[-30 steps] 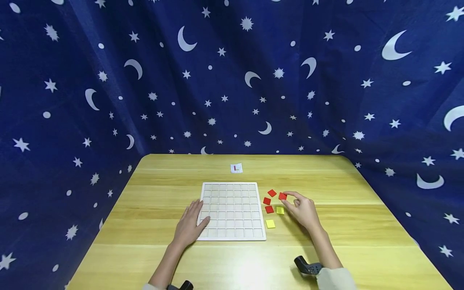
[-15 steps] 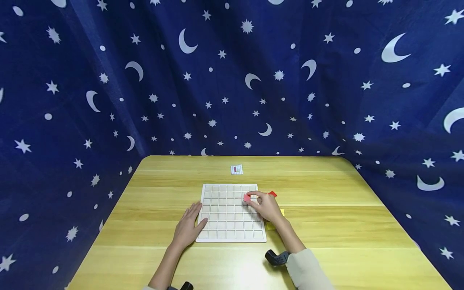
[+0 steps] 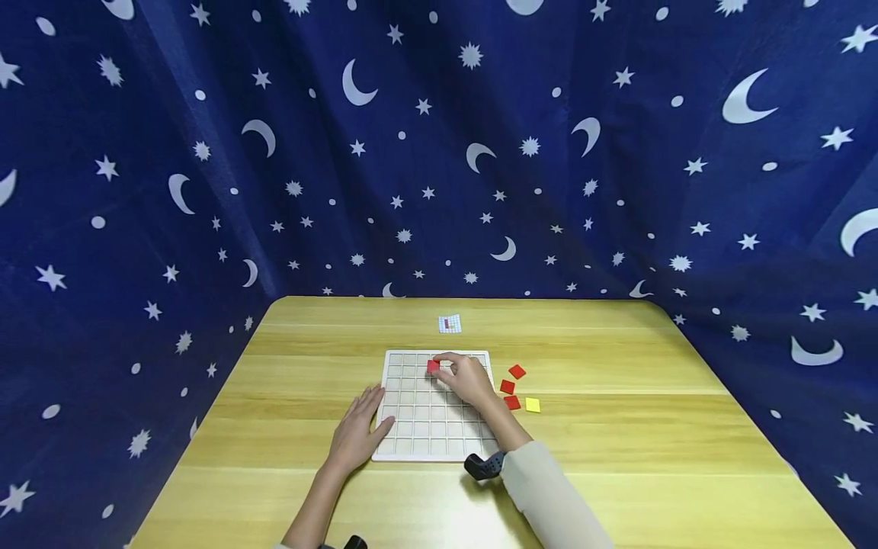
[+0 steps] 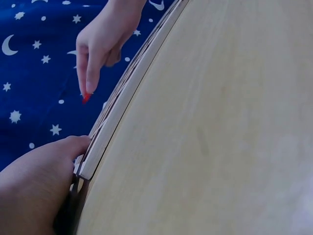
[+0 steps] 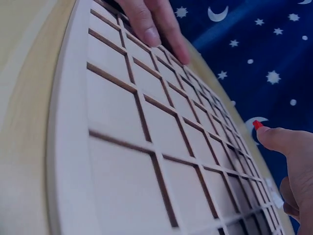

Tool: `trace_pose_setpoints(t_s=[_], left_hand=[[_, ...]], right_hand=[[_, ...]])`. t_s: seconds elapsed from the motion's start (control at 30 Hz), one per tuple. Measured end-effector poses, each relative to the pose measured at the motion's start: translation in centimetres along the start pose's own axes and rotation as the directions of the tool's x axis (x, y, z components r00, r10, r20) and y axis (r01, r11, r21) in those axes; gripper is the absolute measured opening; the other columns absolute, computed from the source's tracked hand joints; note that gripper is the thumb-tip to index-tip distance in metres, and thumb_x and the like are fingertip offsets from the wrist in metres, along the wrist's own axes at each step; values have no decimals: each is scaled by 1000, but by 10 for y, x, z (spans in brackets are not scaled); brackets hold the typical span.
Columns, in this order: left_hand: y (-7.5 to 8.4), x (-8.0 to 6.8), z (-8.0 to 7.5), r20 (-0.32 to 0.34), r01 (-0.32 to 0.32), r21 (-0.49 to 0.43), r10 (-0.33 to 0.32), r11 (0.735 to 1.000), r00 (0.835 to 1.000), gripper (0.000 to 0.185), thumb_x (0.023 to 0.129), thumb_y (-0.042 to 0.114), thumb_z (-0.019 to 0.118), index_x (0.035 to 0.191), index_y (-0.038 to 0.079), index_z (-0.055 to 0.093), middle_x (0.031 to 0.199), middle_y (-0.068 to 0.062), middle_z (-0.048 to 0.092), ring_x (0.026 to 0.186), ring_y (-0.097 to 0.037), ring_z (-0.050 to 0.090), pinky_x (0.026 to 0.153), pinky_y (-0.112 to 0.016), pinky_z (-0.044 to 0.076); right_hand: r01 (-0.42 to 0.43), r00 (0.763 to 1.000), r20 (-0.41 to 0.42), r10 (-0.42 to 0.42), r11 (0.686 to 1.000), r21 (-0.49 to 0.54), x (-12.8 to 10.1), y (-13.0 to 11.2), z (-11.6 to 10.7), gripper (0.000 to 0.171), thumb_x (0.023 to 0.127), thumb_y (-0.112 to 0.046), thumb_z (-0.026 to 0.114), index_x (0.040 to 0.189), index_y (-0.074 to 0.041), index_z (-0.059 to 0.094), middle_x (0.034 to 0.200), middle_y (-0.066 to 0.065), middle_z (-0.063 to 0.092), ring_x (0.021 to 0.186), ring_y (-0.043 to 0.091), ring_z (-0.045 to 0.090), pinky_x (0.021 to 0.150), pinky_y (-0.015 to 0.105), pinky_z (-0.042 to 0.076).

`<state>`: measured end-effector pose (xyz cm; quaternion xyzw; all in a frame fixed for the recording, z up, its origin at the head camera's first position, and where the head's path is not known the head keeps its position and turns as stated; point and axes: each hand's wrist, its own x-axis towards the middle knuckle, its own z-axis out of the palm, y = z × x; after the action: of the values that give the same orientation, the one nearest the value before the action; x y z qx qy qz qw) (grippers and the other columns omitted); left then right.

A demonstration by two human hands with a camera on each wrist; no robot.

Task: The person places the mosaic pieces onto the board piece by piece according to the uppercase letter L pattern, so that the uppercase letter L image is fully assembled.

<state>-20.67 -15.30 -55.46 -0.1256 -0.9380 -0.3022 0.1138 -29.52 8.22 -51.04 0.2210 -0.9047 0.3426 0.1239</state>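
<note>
Two hands: both are seen over a white square grid board (image 3: pixel 411 412) with rows of shallow square cells, laid flat on a pale wooden table (image 3: pixel 617 442).
Right hand: the right hand (image 3: pixel 468 379) is held above the far part of the board, and a small red square tile (image 3: pixel 433 367) is pinched between its thumb and fingertips.
Red tile held: it is positioned over the second row from the far edge, near the middle columns; whether it touches the cell cannot be told. In the right wrist view only a red corner (image 5: pixel 257 125) is shown at the fingertip.
Left hand: the left hand (image 3: pixel 357 431) is laid flat, with fingers extended, on the table at the board's near-left edge; the fingertips are rested on the rim. Nothing is grasped by it. In the left wrist view its thumb (image 4: pixel 44 171) is pressed against the board's side.
Loose tiles: three more red square tiles (image 3: pixel 511 386) are spread on the table just beside the board's right edge, and one yellow square tile (image 3: pixel 532 405) is placed next to them.
Pattern card: a small white card with a printed grid and a red mark (image 3: pixel 449 324) is set beyond the board, well apart from it.
Surroundings: a dark blue cloth printed with white moons and stars (image 3: pixel 439 152) is hung around the table.
</note>
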Motion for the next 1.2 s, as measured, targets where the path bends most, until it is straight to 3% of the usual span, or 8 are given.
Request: trace_pose_setpoints(t_s=[0.13, 0.37, 0.93, 1.1, 1.2], left_hand=[[1, 0, 0, -11, -6, -1, 6, 1000, 1000, 61, 88, 36, 60, 137, 3, 44, 143, -10, 39, 134, -27, 28, 112, -39, 18], [5, -3, 0, 19, 8, -1, -8, 1000, 1000, 60, 89, 36, 59, 137, 3, 43, 143, -10, 39, 134, -27, 28, 112, -40, 17], [1, 1, -2, -1, -2, 6, 2, 1000, 1000, 60, 89, 36, 59, 137, 4, 43, 143, -9, 39, 134, -27, 28, 112, -38, 17], [1, 0, -1, 5, 3, 4, -3, 1000, 1000, 61, 89, 37, 59, 138, 4, 43, 143, -9, 38, 134, -26, 28, 112, -39, 17], [0, 0, -1, 1, 3, 0, -3, 1000, 1000, 61, 89, 37, 59, 137, 4, 43, 143, -9, 38, 134, -26, 28, 112, -38, 17]], right_hand=[[4, 999, 32, -4, 1000, -3, 5, -3, 10, 30, 83, -26, 70, 107, -10, 69, 44, -13, 23, 40, 4, 17, 36, 19, 16], [-63, 994, 87, 65, 998, -26, 4, -6, 19, 26, 82, -26, 70, 105, -13, 70, 44, -10, 33, 43, 5, 21, 39, 22, 19], [-46, 995, 90, 47, 999, -17, 12, -9, 19, 29, 80, -24, 72, 106, -10, 70, 60, 0, 59, 48, 7, 34, 43, 25, 30], [-32, 998, 64, 29, 999, 42, 7, -5, 15, 35, 81, -24, 71, 112, -7, 67, 43, -10, 36, 41, 5, 23, 38, 22, 23], [-20, 1000, 24, 18, 996, 91, 3, 0, 6, 30, 82, -21, 70, 108, -6, 68, 42, -14, 23, 38, 3, 16, 36, 20, 18]])
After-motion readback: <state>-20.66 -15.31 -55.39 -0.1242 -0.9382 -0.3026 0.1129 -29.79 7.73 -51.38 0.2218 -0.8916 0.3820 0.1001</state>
